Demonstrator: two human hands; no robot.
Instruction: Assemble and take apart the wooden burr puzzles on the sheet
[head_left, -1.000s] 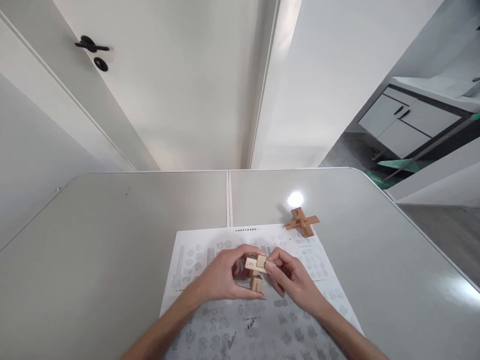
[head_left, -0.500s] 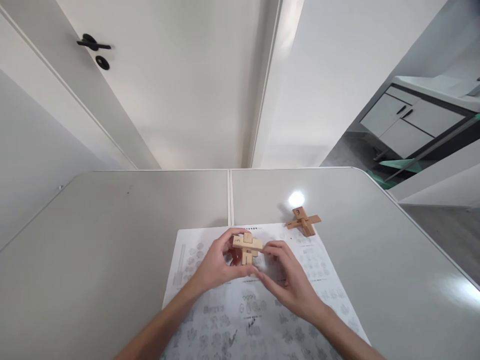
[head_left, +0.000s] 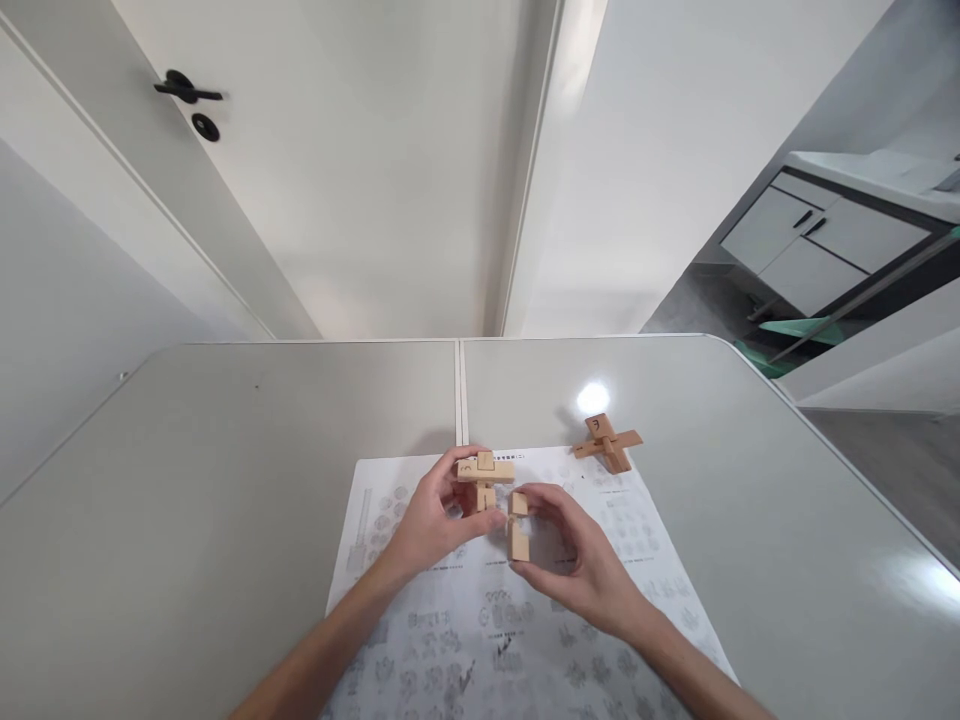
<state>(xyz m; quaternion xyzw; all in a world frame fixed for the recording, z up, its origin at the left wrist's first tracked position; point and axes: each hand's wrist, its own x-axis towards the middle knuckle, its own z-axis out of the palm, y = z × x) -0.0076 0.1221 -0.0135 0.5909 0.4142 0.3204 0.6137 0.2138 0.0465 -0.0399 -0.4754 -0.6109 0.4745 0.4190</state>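
My left hand point(head_left: 431, 515) is closed round joined light wooden puzzle pieces point(head_left: 487, 472), with a "3" written on the upper bar. Between the thumb and fingers of my right hand point(head_left: 589, 560) is a separate notched wooden puzzle piece point(head_left: 519, 540), held upright a small gap to the right of the joined pieces. Both hands are above a printed sheet point(head_left: 540, 640) with rows of small diagrams and some pen marks. A darker brown wooden cross-shaped puzzle point(head_left: 609, 443) rests at the sheet's top right corner, touched by neither hand.
The grey table point(head_left: 225, 520) has a seam running back from the sheet. Behind it stand a white door point(head_left: 375, 180) with a black handle point(head_left: 187, 88) and a white wall. A white cabinet point(head_left: 817, 235) is at the far right.
The notched piece has come away from the joined pieces in my right hand. My left hand has shifted slightly left and up with the joined pieces. The brown cross has not moved.
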